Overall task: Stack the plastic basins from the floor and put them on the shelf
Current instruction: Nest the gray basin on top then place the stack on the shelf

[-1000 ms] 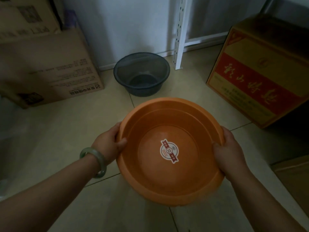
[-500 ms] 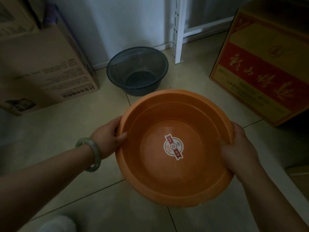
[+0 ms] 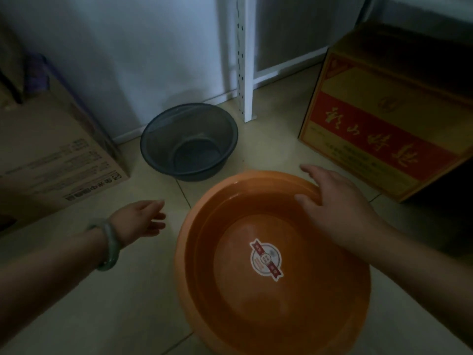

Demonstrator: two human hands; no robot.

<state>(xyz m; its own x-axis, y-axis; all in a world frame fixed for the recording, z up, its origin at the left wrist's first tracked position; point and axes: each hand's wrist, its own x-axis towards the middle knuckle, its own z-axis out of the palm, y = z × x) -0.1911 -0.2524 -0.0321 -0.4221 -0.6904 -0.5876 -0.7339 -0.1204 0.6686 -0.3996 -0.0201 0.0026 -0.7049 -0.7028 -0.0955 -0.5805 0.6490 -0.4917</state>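
A large orange plastic basin with a round sticker on its bottom fills the lower right of the head view, just above the tiled floor. My right hand grips its far right rim, thumb inside and fingers over the outside. My left hand, with a green bracelet on the wrist, hovers open to the left of the basin and touches nothing. A smaller dark grey basin stands upright on the floor by the wall, beyond both hands. Whether the orange basin rests on the floor I cannot tell.
A white perforated shelf upright stands right of the grey basin, with a low rail behind it. A brown cardboard box sits at the left. A yellow and red carton sits at the right.
My left hand has let go of the orange basin and opened. The basin has dropped lower and to the right, held by my right hand alone, which shifted to the far rim.
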